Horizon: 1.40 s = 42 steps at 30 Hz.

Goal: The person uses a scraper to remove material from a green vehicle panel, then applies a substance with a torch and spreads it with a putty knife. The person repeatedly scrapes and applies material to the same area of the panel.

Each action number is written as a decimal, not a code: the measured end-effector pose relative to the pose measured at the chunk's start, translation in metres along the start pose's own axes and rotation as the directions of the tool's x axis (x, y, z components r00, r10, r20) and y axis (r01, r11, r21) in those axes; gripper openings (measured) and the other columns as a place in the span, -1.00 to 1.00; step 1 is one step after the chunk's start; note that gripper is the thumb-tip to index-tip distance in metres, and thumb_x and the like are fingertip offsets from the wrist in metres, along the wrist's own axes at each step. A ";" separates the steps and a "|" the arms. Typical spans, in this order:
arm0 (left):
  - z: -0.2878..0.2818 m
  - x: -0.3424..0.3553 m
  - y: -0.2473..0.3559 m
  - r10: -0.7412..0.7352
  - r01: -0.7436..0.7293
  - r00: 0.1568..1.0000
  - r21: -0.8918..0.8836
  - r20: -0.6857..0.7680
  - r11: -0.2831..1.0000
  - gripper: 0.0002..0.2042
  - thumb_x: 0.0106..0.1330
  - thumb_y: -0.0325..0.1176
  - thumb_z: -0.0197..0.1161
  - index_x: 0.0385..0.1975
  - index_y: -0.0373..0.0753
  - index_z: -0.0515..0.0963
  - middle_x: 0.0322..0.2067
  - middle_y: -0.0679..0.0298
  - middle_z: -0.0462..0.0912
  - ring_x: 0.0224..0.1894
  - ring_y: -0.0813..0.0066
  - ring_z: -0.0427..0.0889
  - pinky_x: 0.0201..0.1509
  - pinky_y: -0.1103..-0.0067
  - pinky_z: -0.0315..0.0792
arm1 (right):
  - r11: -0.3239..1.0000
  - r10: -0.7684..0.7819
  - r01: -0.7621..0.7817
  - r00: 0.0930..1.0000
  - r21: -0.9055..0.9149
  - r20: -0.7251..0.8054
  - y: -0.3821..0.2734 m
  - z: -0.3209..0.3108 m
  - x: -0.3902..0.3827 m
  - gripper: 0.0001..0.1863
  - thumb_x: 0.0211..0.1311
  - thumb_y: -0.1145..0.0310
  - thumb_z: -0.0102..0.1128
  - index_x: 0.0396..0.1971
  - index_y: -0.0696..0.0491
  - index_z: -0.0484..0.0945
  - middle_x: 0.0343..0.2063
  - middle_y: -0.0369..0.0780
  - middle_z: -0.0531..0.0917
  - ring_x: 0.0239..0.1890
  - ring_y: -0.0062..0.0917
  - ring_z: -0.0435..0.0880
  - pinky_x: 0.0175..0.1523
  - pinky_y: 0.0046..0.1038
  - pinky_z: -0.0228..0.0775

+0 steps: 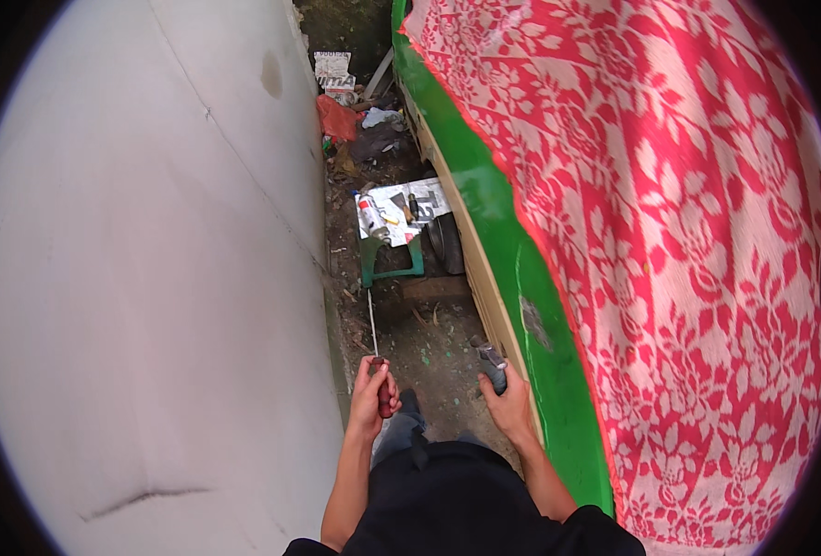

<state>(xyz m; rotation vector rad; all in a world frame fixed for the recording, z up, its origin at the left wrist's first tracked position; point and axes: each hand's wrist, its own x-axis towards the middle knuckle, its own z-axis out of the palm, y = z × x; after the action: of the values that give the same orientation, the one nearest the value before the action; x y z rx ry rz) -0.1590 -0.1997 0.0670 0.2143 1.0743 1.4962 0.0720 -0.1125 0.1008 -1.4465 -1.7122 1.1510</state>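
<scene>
Past black shirt (457, 510), got just a skinny ground strip (443, 398) between white wall (151, 278) and green edge (554, 398). Gripping red-handled screwdriver (384, 400) in left hand (368, 400), dark object (496, 375) in right hand (510, 400), by that edge. Kinda blocked ahead by cluttered green stool (368, 255) and black wheel (444, 243).
</scene>
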 end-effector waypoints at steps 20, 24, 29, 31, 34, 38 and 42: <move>-0.037 0.281 0.135 0.020 0.029 0.979 0.238 -0.202 0.971 -0.63 0.45 -0.27 0.25 0.19 -0.23 0.52 -0.60 0.55 0.31 -0.70 0.78 0.22 -0.69 0.70 0.11 | 0.986 0.148 -0.152 0.987 0.065 0.063 0.030 0.186 0.338 -0.54 0.28 0.26 0.26 0.10 0.11 0.42 -0.37 -0.04 0.68 -0.28 -0.23 0.71 -0.12 -0.25 0.47; -0.044 0.380 0.138 -0.009 0.075 0.964 0.241 -0.266 0.968 -0.64 0.46 -0.31 0.22 0.21 -0.23 0.50 -0.62 0.55 0.30 -0.69 0.77 0.24 -0.69 0.68 0.16 | 0.966 0.245 -0.255 0.955 0.042 0.168 0.048 0.230 0.423 -0.51 0.28 0.26 0.28 0.14 0.11 0.41 -0.38 -0.08 0.67 -0.35 -0.37 0.71 -0.27 -0.31 0.50; -0.064 0.507 0.123 -0.015 0.119 0.944 0.295 -0.331 0.948 -0.68 0.48 -0.34 0.19 0.18 -0.22 0.55 -0.59 0.58 0.33 -0.63 0.80 0.25 -0.62 0.70 0.18 | 0.904 0.299 -0.369 0.907 0.217 0.296 0.108 0.310 0.508 -0.48 0.33 0.25 0.25 0.21 0.12 0.38 -0.34 -0.12 0.66 -0.42 -0.51 0.67 -0.40 -0.42 0.52; -0.082 0.554 0.107 0.000 0.126 0.918 0.291 -0.397 0.948 -0.70 0.43 -0.45 0.22 0.14 -0.26 0.57 -0.49 0.53 0.46 -0.54 0.80 0.34 -0.53 0.72 0.24 | 0.927 0.314 -0.356 0.907 0.114 0.280 0.114 0.338 0.542 -0.43 0.33 0.20 0.26 0.24 0.14 0.37 -0.12 -0.01 0.66 -0.18 -0.32 0.70 -0.10 -0.34 0.54; -0.099 0.624 0.075 0.077 0.086 0.890 0.332 -0.450 0.939 -0.68 0.32 -0.59 0.27 0.08 -0.35 0.59 -0.36 0.43 0.57 -0.41 0.75 0.45 -0.36 0.73 0.35 | 0.982 0.151 -0.175 0.957 0.076 0.246 0.172 0.388 0.586 -0.39 0.33 0.18 0.28 0.26 0.15 0.33 -0.16 -0.13 0.63 -0.32 -0.54 0.63 -0.31 -0.45 0.49; -0.119 0.691 0.050 0.190 0.081 0.888 0.548 -0.419 0.832 -0.75 0.29 -0.55 0.32 -0.04 -0.41 0.59 -0.36 0.33 0.63 -0.38 0.68 0.54 -0.31 0.67 0.44 | 0.876 0.324 -0.410 0.891 0.254 0.318 0.193 0.431 0.626 -0.43 0.36 0.22 0.22 0.27 0.14 0.31 -0.15 -0.20 0.59 -0.17 -0.63 0.55 -0.31 -0.48 0.46; -0.116 0.723 0.034 0.217 0.162 0.860 0.649 -0.463 0.743 -0.77 0.27 -0.54 0.33 -0.10 -0.44 0.58 -0.39 0.20 0.65 -0.39 0.55 0.61 -0.28 0.58 0.50 | 0.841 0.395 -0.475 0.866 0.259 0.306 0.213 0.450 0.639 -0.45 0.38 0.21 0.17 0.23 0.19 0.31 -0.05 -0.03 0.59 -0.06 -0.38 0.59 -0.02 -0.37 0.43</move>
<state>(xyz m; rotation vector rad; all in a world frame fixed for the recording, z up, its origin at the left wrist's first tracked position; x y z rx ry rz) -0.4507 0.3708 -0.2890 0.3433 2.0596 1.1421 -0.3639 0.4124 -0.3368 -1.5760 -1.2728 1.8317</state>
